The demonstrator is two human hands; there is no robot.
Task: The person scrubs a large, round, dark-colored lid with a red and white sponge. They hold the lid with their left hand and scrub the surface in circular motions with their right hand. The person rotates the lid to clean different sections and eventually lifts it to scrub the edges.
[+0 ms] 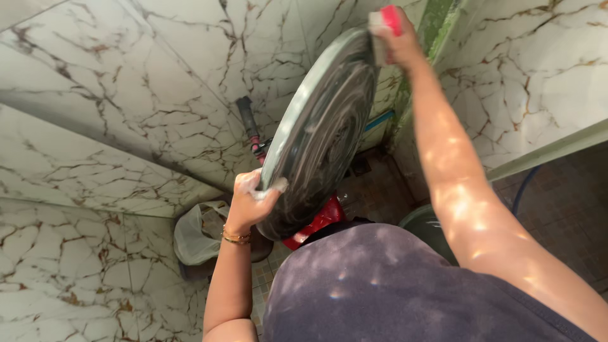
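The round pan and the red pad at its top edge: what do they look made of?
Pan: probably dark metal, smooth under grey soapy swirls, with a paler rim. Red pad in the right hand: looks like soft sponge with a whitish layer. Left hand, foam-covered, grips the lower rim.

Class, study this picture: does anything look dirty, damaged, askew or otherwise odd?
Green growth like algae or moss streaks the wall corner behind the right hand with its red sponge. The soapy round tray, tilted in the left hand, looks intact.

White marble-pattern wall tiles with brown veins [126, 82], brown mosaic floor tiles [557, 209], crumpled whitish plastic bag [193, 237] — in the corner, thin blue hose [522, 187]
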